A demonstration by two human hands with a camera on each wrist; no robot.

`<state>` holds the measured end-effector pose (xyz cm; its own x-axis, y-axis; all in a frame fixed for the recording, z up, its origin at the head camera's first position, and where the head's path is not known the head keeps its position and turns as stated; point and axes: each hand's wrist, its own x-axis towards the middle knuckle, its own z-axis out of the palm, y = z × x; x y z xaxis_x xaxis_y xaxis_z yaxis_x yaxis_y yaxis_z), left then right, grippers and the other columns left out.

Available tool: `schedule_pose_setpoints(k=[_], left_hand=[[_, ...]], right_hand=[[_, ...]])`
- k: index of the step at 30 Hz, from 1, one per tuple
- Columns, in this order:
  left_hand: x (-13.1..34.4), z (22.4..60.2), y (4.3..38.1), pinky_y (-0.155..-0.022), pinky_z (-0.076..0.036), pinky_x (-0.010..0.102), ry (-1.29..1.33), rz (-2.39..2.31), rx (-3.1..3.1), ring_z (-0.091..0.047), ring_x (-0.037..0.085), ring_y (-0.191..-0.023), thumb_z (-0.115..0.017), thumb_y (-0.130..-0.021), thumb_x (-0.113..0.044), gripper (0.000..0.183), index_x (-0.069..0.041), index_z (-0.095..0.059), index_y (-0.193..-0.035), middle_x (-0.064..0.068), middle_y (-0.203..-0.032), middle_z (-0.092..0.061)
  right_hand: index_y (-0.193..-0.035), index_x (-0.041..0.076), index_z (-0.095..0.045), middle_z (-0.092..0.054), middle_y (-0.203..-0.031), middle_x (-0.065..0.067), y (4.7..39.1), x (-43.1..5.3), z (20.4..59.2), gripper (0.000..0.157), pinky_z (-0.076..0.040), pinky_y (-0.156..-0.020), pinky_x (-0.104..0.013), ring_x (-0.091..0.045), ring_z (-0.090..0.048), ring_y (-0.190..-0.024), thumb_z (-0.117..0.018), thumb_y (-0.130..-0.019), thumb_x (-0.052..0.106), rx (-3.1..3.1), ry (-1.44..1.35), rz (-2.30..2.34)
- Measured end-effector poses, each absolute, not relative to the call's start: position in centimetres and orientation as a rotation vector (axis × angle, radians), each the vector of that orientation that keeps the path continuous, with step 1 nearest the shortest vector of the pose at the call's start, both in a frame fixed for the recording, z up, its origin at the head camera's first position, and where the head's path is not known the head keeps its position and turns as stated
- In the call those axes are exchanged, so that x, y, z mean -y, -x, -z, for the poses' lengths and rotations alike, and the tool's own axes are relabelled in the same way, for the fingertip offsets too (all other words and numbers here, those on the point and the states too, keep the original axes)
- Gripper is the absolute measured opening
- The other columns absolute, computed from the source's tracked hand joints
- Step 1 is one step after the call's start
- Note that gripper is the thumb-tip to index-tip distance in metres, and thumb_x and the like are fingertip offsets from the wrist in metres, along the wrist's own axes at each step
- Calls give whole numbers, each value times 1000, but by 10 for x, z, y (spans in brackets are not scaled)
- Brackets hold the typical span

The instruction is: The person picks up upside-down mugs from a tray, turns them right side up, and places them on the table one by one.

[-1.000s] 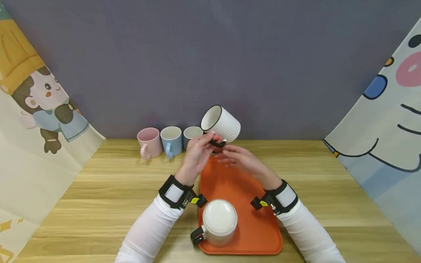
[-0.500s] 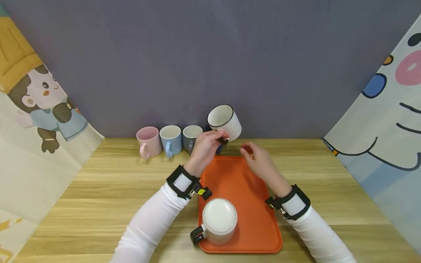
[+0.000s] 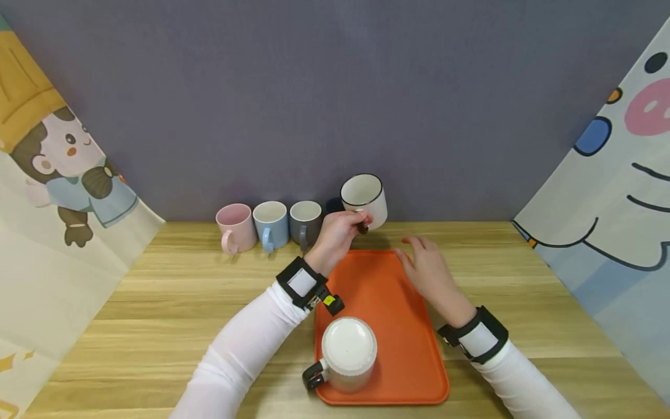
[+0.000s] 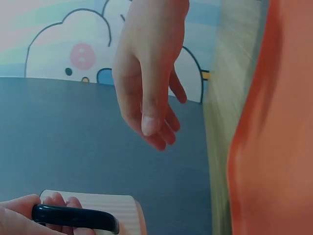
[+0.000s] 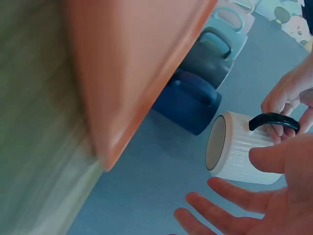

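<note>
My left hand grips the black handle of a white ribbed mug with a dark rim. The mug is raised beyond the far edge of the orange tray, slightly tilted, with its mouth up and toward me. To its right, my right hand hovers by the tray's far right corner, fingers relaxed and holding nothing. Another white mug stands upside down at the tray's near left corner, its black handle jutting over the edge.
Along the back of the wooden table stand a pink mug, a light blue mug and a grey mug. A navy mug beside them is largely hidden in the head view. A grey backdrop rises behind.
My left hand has carried the white mug a little to the right and turned it more upright. My right hand has drawn away from it, to the right and nearer me.
</note>
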<state>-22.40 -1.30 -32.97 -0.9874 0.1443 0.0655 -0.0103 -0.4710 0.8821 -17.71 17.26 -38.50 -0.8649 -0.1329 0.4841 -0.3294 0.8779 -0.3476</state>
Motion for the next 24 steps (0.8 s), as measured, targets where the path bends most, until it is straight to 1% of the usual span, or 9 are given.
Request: schedule_pose_setpoints(k=[6,10,13,20,24], left_hand=[[7,334,230,-73,-44,30,-182,-2543,-1597,-55,23,-77,-55,-88,7,13,5,-62,-77,8,-74,-60],[3,337,233,-72,-41,31,-171,-2509,-1597,-51,28,-81,-54,-88,6,10,8,-59,-81,9,-76,-57],[-1,340,235,-72,-41,31,-136,-2499,-1594,-51,27,-80,-54,-88,6,9,8,-60,-81,9,-75,-57],[-7,349,242,-72,-44,30,-81,-2488,-1613,-53,26,-78,-55,-87,6,9,7,-62,-82,7,-73,-59],[-11,352,245,-80,-47,33,-62,-2490,-1624,-56,23,-76,-55,-87,6,10,8,-65,-86,6,-73,-62]], right_hand=[[-111,-5,-61,-59,-109,-30,173,-186,394,32,-45,-85,-59,-50,-54,-104,-61,-92,21,2569,-325,-541],[-109,-6,-61,-61,-105,-29,169,-195,400,32,-44,-85,-59,-51,-54,-101,-61,-93,21,2553,-334,-529],[-109,-6,-61,-61,-106,-30,166,-201,403,31,-43,-85,-60,-52,-53,-100,-61,-92,20,2561,-324,-527],[-111,-5,-60,-58,-110,-32,159,-213,404,32,-44,-75,-62,-54,-52,-99,-60,-92,21,2587,-256,-518],[-110,-7,-60,-58,-107,-33,157,-220,405,33,-44,-74,-61,-54,-53,-96,-61,-92,20,2557,-248,-494]])
